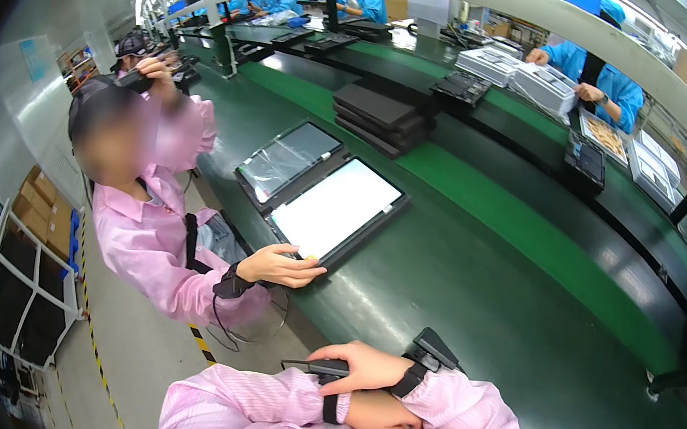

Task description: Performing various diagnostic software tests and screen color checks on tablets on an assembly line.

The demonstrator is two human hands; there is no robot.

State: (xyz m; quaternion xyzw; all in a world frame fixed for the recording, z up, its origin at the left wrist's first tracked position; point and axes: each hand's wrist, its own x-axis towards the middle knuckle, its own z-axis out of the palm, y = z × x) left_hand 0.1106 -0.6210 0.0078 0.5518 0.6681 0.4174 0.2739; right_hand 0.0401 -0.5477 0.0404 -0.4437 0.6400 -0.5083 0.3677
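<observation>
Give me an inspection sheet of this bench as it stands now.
Surface: green conveyor belt, dark bench edge.
Job's things: small black device under the left hand.
Clutter: white-faced flat panel touched by a neighbour's hand; film-covered panel; stack of dark flat units.
Grippers: right hand tucked below the left, both wearing black wrist straps.
Cables: thin black cable at the neighbour's wrist.
Surroundings: workers in blue coats opposite.

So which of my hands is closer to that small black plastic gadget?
Right. Your right hand wraps over the small black plastic gadget, touching it; your left hand sits nearer you, tucked under the right wrist.
</observation>
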